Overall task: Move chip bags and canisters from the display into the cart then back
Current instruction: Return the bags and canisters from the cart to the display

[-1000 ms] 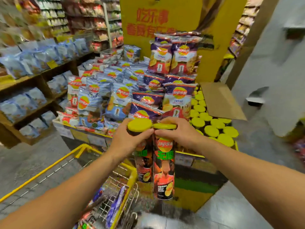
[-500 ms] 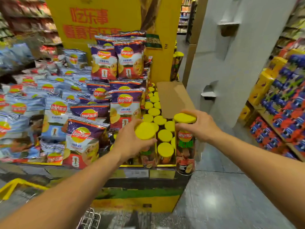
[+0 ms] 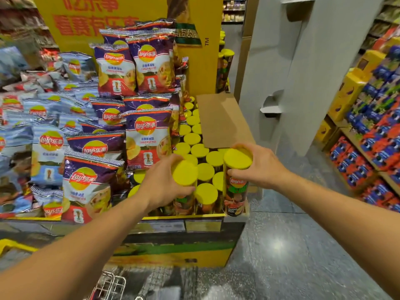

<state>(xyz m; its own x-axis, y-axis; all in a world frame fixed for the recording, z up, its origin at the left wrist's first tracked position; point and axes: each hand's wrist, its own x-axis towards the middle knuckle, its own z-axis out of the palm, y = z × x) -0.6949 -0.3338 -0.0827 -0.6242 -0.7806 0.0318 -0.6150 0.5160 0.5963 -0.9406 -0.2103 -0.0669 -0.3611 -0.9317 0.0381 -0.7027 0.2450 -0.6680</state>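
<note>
A shopper's two bare arms are reaching over a yellow display stand (image 3: 173, 254) in a supermarket aisle, each hand carrying one yellow-lidded chip canister. To the left of the stand's canister block, purple chip bags (image 3: 147, 139) and pale blue chip bags (image 3: 47, 152) are lying stacked in overlapping rows, rising toward a tall yellow sign board (image 3: 91, 20) behind them. Below the stand's front edge, a strip of the cart's yellow rim (image 3: 13, 245) and a patch of its wire basket (image 3: 112, 282) are showing at the bottom of the view. The left hand (image 3: 164, 187) is wrapping fingers and thumb round the upper body of the left canister (image 3: 184, 180), holding it upright just inside the stand's front edge, among the standing canisters (image 3: 205, 169). Behind that block, a brown cardboard flap (image 3: 220, 120) is lying across the far rows of lids. The right hand (image 3: 259, 167) is gripping the right canister (image 3: 237, 185) just under its lid, fingers curled round it, at the stand's front right corner; whether its base is resting on the stand cannot be told. Right of the stand, a grey pillar (image 3: 303, 72) is rising from the grey polished floor (image 3: 281, 245), and beyond it shelves of blue and red packets (image 3: 372, 148) are lining the aisle.
</note>
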